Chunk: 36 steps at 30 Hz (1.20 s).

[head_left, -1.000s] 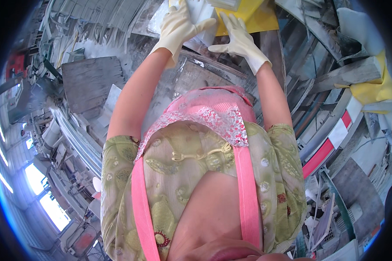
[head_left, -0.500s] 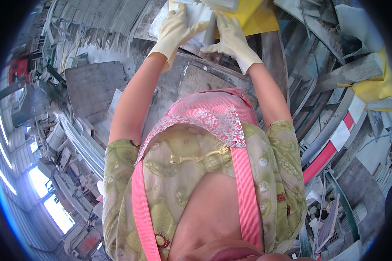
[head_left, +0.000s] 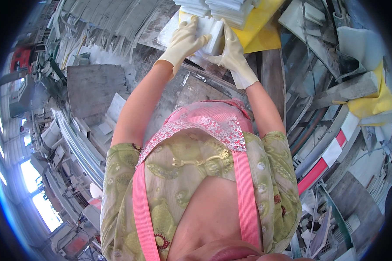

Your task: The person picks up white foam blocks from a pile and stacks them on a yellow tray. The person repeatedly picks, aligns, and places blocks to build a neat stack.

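Observation:
A small stack of white, flat tile-like pieces (head_left: pixel 207 29) lies between my two hands at the top of the view. My left hand (head_left: pixel 185 41), in a cream rubber glove, grips its left side, fingers on top and thumb stretched toward the near edge. On the right side, my right hand (head_left: pixel 231 52), gloved the same way, curves round the pieces with its thumb low at the near edge. Just beyond stand taller stacks of similar white pieces (head_left: pixel 230 12), cut off by the upper edge. The exact material cannot be made out.
Yellow sheeting (head_left: pixel 263 32) lies under and beside the stacks. A worn grey board (head_left: pixel 96 89) stands at the left, near many hanging grey strips (head_left: pixel 96 21). Planks and scraps crowd the right, with a red-and-white barrier rail (head_left: pixel 322 161) there.
My right hand has closed in on the white pieces; its fingers were more spread before. The hands, pieces and stacks sit lower in the view now, showing more of the taller stacks.

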Tool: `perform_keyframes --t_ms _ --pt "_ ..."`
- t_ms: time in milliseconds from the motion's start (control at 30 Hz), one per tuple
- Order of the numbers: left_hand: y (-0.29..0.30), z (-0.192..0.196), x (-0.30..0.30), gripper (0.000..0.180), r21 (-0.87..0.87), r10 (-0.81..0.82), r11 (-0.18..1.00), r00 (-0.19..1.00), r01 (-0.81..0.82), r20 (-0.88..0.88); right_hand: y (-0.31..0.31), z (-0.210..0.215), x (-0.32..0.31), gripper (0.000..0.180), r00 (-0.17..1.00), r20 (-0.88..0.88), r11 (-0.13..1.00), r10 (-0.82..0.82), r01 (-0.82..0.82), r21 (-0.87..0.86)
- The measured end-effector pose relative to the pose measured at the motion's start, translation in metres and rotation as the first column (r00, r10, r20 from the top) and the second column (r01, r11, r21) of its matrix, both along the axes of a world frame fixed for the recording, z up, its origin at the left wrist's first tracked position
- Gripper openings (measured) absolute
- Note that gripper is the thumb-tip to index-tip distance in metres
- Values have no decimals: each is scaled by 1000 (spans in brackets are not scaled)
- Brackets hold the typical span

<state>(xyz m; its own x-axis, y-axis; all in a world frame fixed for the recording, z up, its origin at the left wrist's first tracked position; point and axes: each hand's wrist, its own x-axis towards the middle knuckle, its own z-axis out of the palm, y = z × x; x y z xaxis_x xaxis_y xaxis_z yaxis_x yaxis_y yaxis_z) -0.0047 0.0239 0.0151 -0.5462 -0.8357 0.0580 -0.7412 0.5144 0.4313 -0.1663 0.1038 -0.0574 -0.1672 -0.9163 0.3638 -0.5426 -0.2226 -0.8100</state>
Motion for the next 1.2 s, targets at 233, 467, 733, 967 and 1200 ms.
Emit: perform_keyframes --t_ms 233,467,733,967,1200 --pt "1 -4 -5 77 -29 58 998 998 -59 -8 2 34 -3 140 999 -53 994 12 -18 -109" --pt "12 2 -8 78 -11 116 993 992 -117 -57 20 86 -12 140 999 32 989 -6 11 -145" --pt "20 3 -6 83 -80 105 990 985 -117 -136 66 218 -29 132 953 -227 944 -201 126 -305" --pt "22 7 -4 87 -96 62 993 991 -74 -118 0 363 -79 104 841 -534 991 -85 16 -133" --pt "23 -1 -4 92 -97 66 992 981 -85 -180 -103 416 -140 96 553 -831 944 -60 303 133"
